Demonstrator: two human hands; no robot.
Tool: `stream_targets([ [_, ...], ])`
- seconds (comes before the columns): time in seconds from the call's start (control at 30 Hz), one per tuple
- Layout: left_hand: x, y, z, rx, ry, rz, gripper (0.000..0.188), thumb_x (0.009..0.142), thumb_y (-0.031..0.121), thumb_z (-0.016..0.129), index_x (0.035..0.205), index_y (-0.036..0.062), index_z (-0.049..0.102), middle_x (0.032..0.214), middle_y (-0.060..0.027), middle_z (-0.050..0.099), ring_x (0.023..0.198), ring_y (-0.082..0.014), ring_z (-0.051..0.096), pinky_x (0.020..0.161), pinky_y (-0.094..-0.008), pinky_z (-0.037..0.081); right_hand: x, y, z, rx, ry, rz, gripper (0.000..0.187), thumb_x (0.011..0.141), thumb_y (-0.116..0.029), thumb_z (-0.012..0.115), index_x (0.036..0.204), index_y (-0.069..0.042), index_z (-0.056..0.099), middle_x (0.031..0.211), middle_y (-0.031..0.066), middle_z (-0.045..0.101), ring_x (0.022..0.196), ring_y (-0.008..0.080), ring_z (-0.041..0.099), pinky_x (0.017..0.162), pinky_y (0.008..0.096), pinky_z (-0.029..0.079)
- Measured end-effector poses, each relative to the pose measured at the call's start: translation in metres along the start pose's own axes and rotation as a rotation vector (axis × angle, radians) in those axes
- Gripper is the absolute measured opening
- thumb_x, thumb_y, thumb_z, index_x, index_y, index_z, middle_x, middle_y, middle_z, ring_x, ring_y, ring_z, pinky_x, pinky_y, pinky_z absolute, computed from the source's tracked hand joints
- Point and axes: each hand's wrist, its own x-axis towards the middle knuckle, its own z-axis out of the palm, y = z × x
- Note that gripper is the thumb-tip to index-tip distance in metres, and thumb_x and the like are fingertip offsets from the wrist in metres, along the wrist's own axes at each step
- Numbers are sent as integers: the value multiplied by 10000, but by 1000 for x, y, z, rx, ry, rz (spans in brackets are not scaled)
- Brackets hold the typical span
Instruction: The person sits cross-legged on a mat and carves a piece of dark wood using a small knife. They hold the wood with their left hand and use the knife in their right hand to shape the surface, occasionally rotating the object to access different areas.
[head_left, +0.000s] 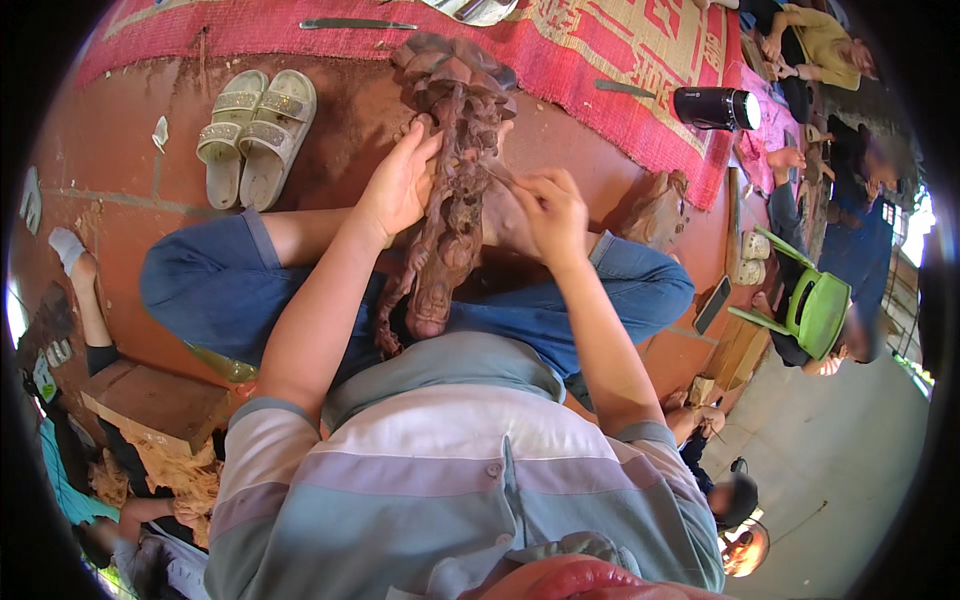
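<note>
A long, dark reddish-brown wood carving (pixel 455 190) lies lengthwise between my crossed legs, its lower end close to my belly. Its far end flares into a leafy or petal-like shape, and the middle is deeply cut with knobs and hollows. My left hand (pixel 402 180) grips the carving's left side, with the fingertips partly hidden behind the wood. On the right, my right hand (pixel 552 212) is closed in a pinch near the carved surface. A small thin tool (pixel 497 174) seems to reach from those fingers to the wood; its exact kind is unclear.
Grey sandals (pixel 262 135) stand at the far left. A red patterned mat (pixel 640 120) holds a thin blade (pixel 625 89) and a black cylinder (pixel 705 107). Rightward are a phone (pixel 712 305) and a green chair (pixel 815 312). A wooden block (pixel 160 400) lies left; other people sit around.
</note>
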Motion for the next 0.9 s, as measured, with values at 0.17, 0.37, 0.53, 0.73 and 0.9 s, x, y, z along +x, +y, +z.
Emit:
stream_targets([
  [0.17, -3, 9, 13, 61, 33, -20, 648, 954, 539, 363, 1370, 44, 403, 1229, -107, 577, 1129, -210, 547, 991, -357, 411, -12, 2, -14, 13, 91, 171, 130, 740, -142, 732, 866, -111, 734, 907, 79, 612, 737, 238, 622, 644, 326, 506],
  [0.37, -2, 4, 16, 127, 130, 19, 681, 944, 547, 393, 1383, 28, 370, 1257, -127, 551, 1163, -204, 523, 1008, -348, 392, 52, -39, 36, -26, 28, -88, 133, 782, -160, 700, 901, -102, 713, 884, 68, 602, 764, 261, 607, 670, 336, 493],
  [0.53, -2, 3, 5, 57, 37, 19, 651, 959, 536, 349, 1381, 42, 383, 1254, -115, 565, 1136, -209, 545, 996, -358, 409, 19, -16, 11, -25, 20, -116, 98, 776, -153, 703, 863, -109, 714, 845, 54, 606, 747, 244, 613, 655, 340, 498],
  [0.73, 0, 5, 2, 50, -3, 3, 644, 959, 529, 358, 1383, 44, 379, 1260, -120, 562, 1136, -213, 545, 995, -359, 410, -2, 12, -12, 47, 99, 81, 124, 758, -101, 725, 876, -66, 720, 890, 76, 622, 768, 217, 619, 666, 304, 496],
  [0.9, -3, 0, 14, 106, 124, 37, 658, 934, 550, 415, 1355, 44, 412, 1267, -101, 543, 1143, -194, 527, 989, -336, 399, 49, -40, 38, 33, 11, -90, 136, 755, -88, 728, 888, -58, 720, 900, 81, 626, 790, 217, 620, 681, 296, 490],
])
